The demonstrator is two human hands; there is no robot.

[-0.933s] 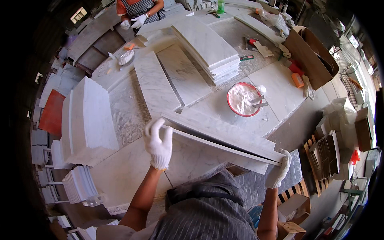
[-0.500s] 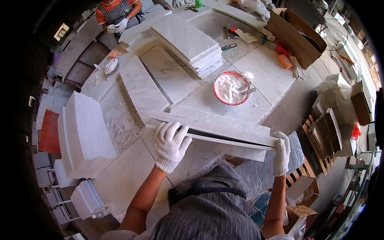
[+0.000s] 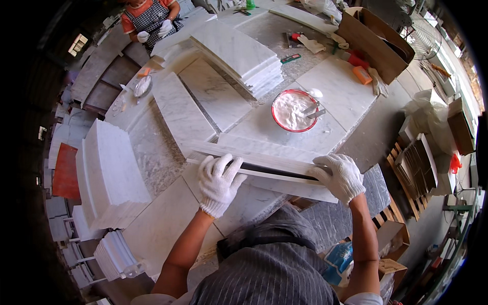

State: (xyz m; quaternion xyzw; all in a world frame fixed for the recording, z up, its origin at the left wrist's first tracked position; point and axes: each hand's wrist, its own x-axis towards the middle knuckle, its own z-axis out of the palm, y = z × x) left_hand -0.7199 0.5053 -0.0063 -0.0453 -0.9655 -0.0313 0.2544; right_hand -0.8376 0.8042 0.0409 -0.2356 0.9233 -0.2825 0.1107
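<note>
Your gloved left hand (image 3: 218,183) spreads its fingers (image 3: 230,166) flat over the long marble strip (image 3: 269,162), pressing down on it rather than clenching. Your right hand (image 3: 341,175) curls its fingers (image 3: 323,173) over the strip's right end, gripping the edge. The strip lies across the desk (image 3: 152,157) just in front of you, stacked on a second strip, with a dark gap showing between the two along the near edge.

Judging from that gap, the two pieces are not yet seated flush, so the aligning looks unfinished. Just beyond the strip sits a red-rimmed bowl of white paste (image 3: 295,111) with a tool resting in it. To the left lie two flat marble slabs (image 3: 203,107), and further back a stack of slabs (image 3: 239,56). A co-worker's gloved hands (image 3: 152,31) rest at the far end of the desk.
</note>
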